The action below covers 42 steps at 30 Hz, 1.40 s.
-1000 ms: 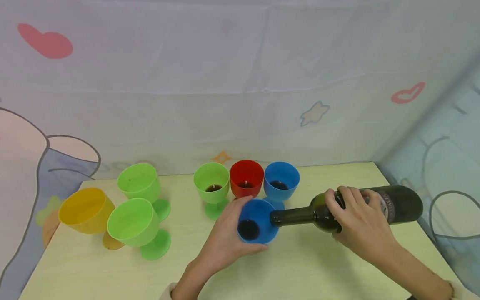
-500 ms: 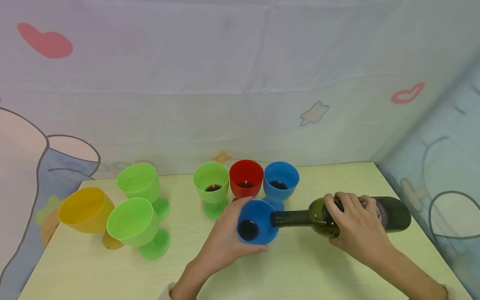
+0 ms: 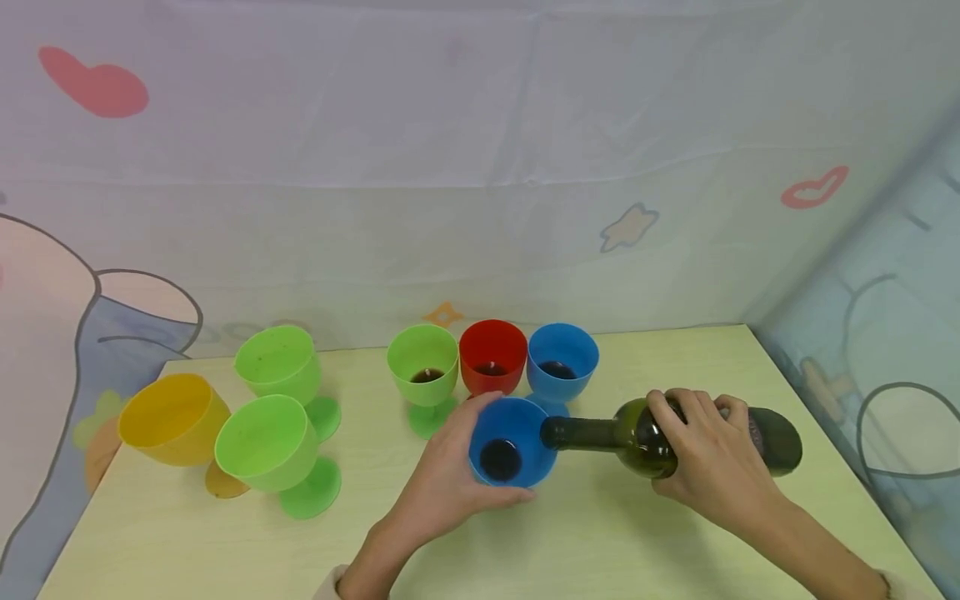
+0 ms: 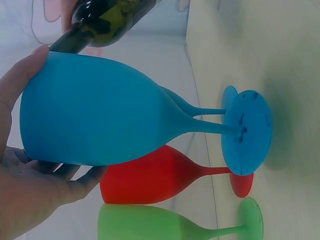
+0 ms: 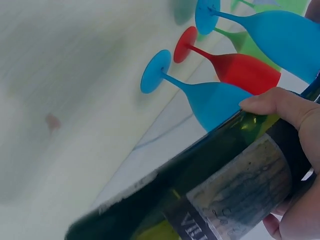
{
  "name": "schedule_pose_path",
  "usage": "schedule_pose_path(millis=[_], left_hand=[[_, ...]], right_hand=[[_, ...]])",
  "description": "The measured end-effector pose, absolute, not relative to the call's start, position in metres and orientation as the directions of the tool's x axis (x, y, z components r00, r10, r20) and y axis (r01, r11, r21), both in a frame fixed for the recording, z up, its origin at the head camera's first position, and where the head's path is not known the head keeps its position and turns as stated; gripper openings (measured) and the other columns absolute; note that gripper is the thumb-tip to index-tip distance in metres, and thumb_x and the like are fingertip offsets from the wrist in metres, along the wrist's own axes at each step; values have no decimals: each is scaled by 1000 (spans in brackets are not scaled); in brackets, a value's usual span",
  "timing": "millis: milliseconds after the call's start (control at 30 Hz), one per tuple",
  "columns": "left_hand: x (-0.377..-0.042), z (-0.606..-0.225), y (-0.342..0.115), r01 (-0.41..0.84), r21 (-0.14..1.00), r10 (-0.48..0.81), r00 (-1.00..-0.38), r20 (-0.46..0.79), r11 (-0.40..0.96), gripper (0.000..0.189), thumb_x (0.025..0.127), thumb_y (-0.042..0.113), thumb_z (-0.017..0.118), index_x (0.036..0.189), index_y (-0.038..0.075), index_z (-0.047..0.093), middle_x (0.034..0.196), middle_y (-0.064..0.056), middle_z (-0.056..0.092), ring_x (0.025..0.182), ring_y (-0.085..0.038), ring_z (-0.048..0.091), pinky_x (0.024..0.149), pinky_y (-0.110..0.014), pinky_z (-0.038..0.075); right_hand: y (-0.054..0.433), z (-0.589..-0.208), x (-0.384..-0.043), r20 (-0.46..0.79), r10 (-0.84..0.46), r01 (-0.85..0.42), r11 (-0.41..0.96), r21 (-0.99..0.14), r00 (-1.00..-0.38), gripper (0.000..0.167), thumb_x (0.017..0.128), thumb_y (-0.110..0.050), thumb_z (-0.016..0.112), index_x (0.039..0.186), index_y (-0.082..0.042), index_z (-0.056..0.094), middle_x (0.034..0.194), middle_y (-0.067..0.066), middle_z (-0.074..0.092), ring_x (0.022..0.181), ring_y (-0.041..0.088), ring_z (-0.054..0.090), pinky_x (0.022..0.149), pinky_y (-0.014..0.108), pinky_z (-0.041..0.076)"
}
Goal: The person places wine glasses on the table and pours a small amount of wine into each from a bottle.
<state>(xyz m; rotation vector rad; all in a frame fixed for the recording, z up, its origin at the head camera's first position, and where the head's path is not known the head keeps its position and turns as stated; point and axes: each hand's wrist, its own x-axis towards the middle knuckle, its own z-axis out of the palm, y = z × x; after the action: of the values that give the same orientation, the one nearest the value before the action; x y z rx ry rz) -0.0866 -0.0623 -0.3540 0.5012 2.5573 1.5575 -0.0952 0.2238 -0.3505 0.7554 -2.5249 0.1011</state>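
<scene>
My left hand point(image 3: 450, 479) grips the bowl of a blue goblet point(image 4: 95, 107), thumb and fingers curled round it near the rim. Dark liquid lies in the goblet's bottom, and in the left wrist view its foot appears raised off the table. In my right hand point(image 3: 712, 458) is a dark green wine bottle point(image 5: 165, 185) with a label, held round its body and tipped with the neck pointing left. The bottle's mouth is at the right side of the goblet's rim. Whether liquid is flowing I cannot tell.
Behind the hands stand a green goblet point(image 3: 422, 354), a red goblet point(image 3: 492, 343) and another blue goblet point(image 3: 562, 350), each with dark liquid inside. On the table's point(image 3: 360, 558) left are two more green goblets point(image 3: 266, 446) and a yellow goblet point(image 3: 172, 421). A printed cloth point(image 3: 450, 167) hangs behind.
The bottle's base has swung left and toward me in the head view, and my right hand has shifted slightly left with it. The bottle's mouth has stayed at the rim. My left hand is nearly still.
</scene>
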Motion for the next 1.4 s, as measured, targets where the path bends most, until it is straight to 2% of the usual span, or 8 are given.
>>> schedule_pose_path(millis=[133, 400, 600, 733, 867, 967, 1167, 1400], left_hand=[[-87, -355, -63, 220, 884, 331, -940, 80, 412, 86, 65, 28, 83, 135, 10, 36, 129, -6, 44, 120, -30, 38, 79, -46, 49], [-85, -356, -67, 158, 889, 292, -956, 28, 431, 88, 65, 31, 82, 136, 14, 35, 131, -8, 44, 120, -33, 38, 80, -48, 48], [-82, -359, -76, 127, 891, 238, -971, 22, 437, 89, 63, 34, 83, 136, 16, 36, 128, -6, 46, 118, -32, 40, 79, -47, 48], [-78, -360, -83, 111, 890, 203, -979, 21, 443, 88, 61, 34, 84, 135, 17, 38, 127, -5, 46, 117, -31, 40, 78, -46, 49], [-75, -362, -89, 97, 884, 179, -984, 16, 457, 89, 61, 35, 84, 135, 17, 38, 128, -5, 46, 117, -31, 40, 80, -47, 48], [-74, -362, -93, 87, 877, 161, -987, 11, 473, 90, 60, 36, 84, 135, 17, 38, 128, -5, 46, 117, -32, 40, 79, -47, 48], [-72, -361, -101, 49, 863, 122, -992, -15, 503, 92, 58, 38, 85, 134, 16, 39, 126, -4, 47, 116, -31, 41, 77, -44, 49], [-71, -360, -111, 30, 859, 84, -996, -15, 511, 94, 56, 40, 85, 134, 17, 38, 128, -3, 47, 117, -30, 42, 79, -45, 49]], right_hand=[[226, -352, -94, 468, -455, -528, 849, -29, -758, 80, 39, -15, 82, 110, -1, 48, 95, 19, 53, 87, 33, 51, 70, 53, 31], [234, -354, -97, 510, -374, -507, 849, -148, -775, 81, 40, -16, 81, 111, 3, 49, 96, 21, 54, 86, 36, 53, 72, 54, 29], [243, -354, -99, 504, -219, -438, 820, -368, -835, 83, 44, -11, 85, 115, 4, 45, 95, 19, 56, 85, 33, 51, 72, 48, 24], [250, -357, -99, 499, -117, -385, 790, -477, -859, 85, 44, -7, 86, 118, 5, 44, 98, 20, 58, 85, 29, 52, 72, 43, 24], [257, -360, -98, 432, -17, -285, 775, -564, -902, 85, 49, -7, 86, 121, 2, 42, 99, 22, 58, 88, 32, 52, 73, 45, 32], [261, -362, -98, 353, 39, -202, 758, -620, -935, 86, 55, -10, 86, 126, 1, 37, 103, 25, 56, 91, 41, 52, 71, 51, 38], [265, -368, -97, 247, 106, -98, 715, -692, -963, 90, 63, -17, 83, 133, -1, 28, 115, 28, 48, 99, 44, 49, 74, 55, 39], [270, -375, -99, 199, 171, -27, 690, -723, -965, 93, 66, -23, 82, 135, -2, 24, 119, 29, 46, 102, 44, 47, 75, 55, 38]])
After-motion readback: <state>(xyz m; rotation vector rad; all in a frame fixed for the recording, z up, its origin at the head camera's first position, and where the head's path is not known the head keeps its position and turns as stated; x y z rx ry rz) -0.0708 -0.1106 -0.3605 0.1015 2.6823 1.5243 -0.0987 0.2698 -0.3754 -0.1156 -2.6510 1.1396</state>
